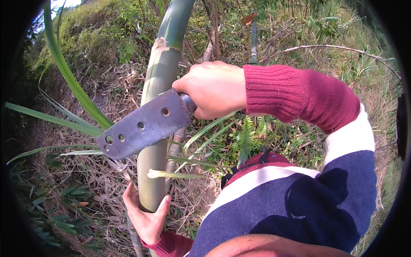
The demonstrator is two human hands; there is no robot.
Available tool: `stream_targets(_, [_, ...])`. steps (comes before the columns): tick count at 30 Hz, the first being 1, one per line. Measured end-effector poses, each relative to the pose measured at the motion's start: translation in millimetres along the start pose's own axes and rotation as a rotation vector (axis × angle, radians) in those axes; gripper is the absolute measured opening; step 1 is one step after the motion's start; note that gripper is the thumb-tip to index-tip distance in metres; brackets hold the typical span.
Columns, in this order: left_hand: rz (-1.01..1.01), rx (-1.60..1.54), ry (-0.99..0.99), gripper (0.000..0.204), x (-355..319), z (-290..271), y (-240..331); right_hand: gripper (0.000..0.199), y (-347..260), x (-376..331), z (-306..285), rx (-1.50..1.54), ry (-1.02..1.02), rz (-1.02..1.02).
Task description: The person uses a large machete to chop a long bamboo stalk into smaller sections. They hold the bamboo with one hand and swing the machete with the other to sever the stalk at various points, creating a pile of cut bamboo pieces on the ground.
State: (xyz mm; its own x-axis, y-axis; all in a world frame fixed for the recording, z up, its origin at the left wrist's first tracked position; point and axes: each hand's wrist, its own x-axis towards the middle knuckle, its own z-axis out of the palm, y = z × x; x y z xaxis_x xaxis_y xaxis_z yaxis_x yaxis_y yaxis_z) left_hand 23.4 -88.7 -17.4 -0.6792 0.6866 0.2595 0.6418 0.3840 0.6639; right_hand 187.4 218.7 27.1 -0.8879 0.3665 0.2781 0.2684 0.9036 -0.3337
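A thick green bamboo stalk (162,73) rises at a slight tilt through the left middle of the view. My right hand (216,89) is closed around the handle of a cleaver (147,122), a broad dark blade with several round holes. The blade lies across the front of the stalk; whether it touches is hard to tell. Lower down, my left hand (147,217) grips the stalk, thumb on one side and fingers on the other. A pale cut side-shoot stub (171,174) sticks out to the right between the blade and my left hand.
Long green blades of leaf (75,83) spread on the left behind the cleaver. Thinner stems stand behind the stalk. A fern (246,137) grows below my right forearm, and a dry arching stem (338,46) crosses at the right. Dry litter covers the ground.
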Motion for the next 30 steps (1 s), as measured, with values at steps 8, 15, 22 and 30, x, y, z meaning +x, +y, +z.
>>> stream_targets(8, [-0.05, -0.1, 0.146, 0.092, -67.5, -64.1, -78.7, 0.042, 127.7, 26.7, -81.1, 0.05, 0.494, 0.503])
stream_targets(15, [-0.088, 0.247, 0.191, 0.063, -46.8, -35.8, -75.9, 0.045, 130.2, 52.0, 9.8, 0.11, 0.796, 0.256])
stream_targets(22, [-0.135, 0.325, 0.193, 0.06, -50.6, -29.1, -67.8, 0.046, 120.9, 67.6, 63.6, 0.171, 0.711, -0.005])
stream_targets(30, [-0.02, 0.311, 0.315, 0.06, -54.0, -25.7, -91.7, 0.04, 162.8, 74.1, 24.2, 0.302, 0.871, 0.078])
